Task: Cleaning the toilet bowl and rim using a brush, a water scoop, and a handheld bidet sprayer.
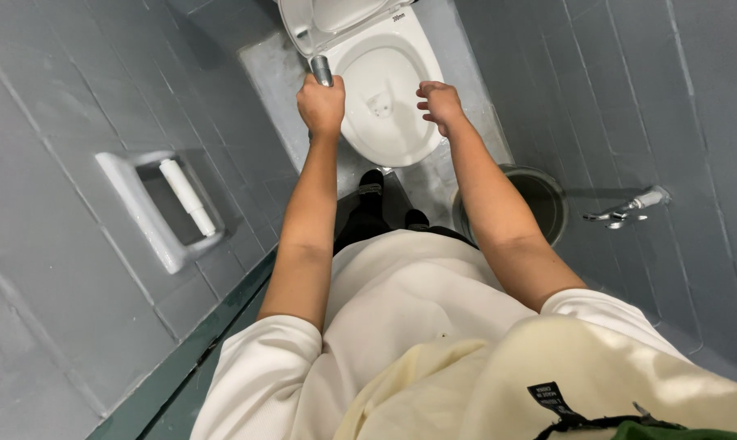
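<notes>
I look down at a white toilet bowl (pixel 385 90) with its seat and lid (pixel 315 20) raised. My left hand (pixel 320 104) is closed around a grey metal handle (pixel 322 70) that sticks up beside the bowl's left rim. My right hand (pixel 439 103) hovers over the bowl's right rim, fingers loosely curled and apart, holding nothing. My dark shoes (pixel 372 182) stand on the floor just in front of the bowl.
A recessed wall holder with a white paper roll (pixel 187 196) is on the left tiled wall. A round grey bin (pixel 539 200) sits on the floor at right. A metal spray nozzle (pixel 629 209) hangs on the right tiled wall.
</notes>
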